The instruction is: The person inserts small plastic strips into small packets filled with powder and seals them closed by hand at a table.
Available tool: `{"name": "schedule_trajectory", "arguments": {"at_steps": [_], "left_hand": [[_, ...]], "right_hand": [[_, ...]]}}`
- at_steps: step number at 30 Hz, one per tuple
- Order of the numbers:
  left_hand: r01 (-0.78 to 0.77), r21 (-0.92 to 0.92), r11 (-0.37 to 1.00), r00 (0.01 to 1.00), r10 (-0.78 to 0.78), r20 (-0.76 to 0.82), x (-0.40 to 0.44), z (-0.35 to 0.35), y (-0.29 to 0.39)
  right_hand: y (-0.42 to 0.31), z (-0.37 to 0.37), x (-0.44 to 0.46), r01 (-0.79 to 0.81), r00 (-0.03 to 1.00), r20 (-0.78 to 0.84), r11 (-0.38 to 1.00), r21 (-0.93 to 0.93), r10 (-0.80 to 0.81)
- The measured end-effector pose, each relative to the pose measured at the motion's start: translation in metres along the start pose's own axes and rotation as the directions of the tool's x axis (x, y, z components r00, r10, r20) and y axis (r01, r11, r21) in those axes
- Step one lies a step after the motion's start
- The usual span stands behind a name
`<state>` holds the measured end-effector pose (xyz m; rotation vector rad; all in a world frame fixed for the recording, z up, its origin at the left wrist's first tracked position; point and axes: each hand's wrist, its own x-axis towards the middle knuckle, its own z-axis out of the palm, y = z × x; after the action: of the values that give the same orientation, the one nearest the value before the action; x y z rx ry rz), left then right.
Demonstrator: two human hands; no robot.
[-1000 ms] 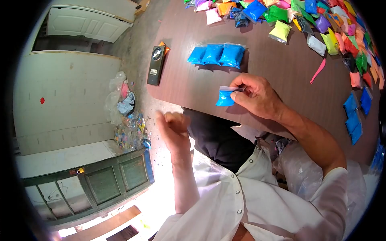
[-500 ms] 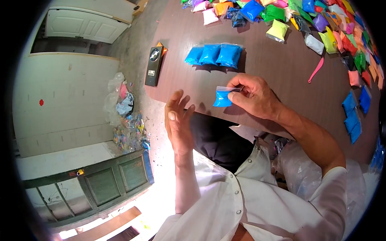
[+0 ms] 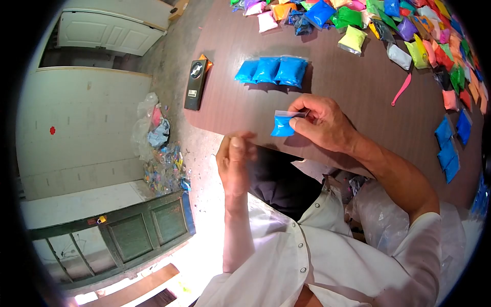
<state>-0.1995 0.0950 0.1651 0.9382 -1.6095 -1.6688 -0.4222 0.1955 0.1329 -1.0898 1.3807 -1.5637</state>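
My right hand (image 3: 327,123) pinches a small clear zip bag with blue filling (image 3: 283,125) by its right side, just above the front of the table. To its left, apart from the bag, is my left hand (image 3: 233,161), off the table's front edge with the thumb up. Its fingers bend inward but are smeared by motion, so I cannot tell how far they are closed. Beyond both hands, three larger blue-filled bags (image 3: 267,69) lie side by side on the brown table (image 3: 230,107).
A dark phone-like device (image 3: 196,84) lies at the table's left edge. Many colourful filled bags (image 3: 348,18) cover the far right. A pink stick-like tool (image 3: 402,90) lies near them, with flat blue bags (image 3: 447,148) at the right. Plastic litter (image 3: 163,163) is on the floor.
My left hand has drawn its raised fingers down and inward, toward the right. My right hand and the small blue bag have barely moved.
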Motion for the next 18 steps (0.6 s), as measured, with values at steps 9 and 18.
{"name": "schedule_trajectory", "arguments": {"at_steps": [9,18], "left_hand": [[-0.063,0.285,0.956,0.996,0.041,0.083,0.003,0.035,-0.002],[-0.051,0.128,0.991,0.993,0.036,0.112,0.004,0.033,-0.016]], "right_hand": [[-0.004,-0.001,-0.001,-0.005,1.0,0.026,0.999,0.035,0.004],[-0.009,-0.001,-0.001,0.042,0.997,0.07,0.998,-0.041,-0.039]]}}
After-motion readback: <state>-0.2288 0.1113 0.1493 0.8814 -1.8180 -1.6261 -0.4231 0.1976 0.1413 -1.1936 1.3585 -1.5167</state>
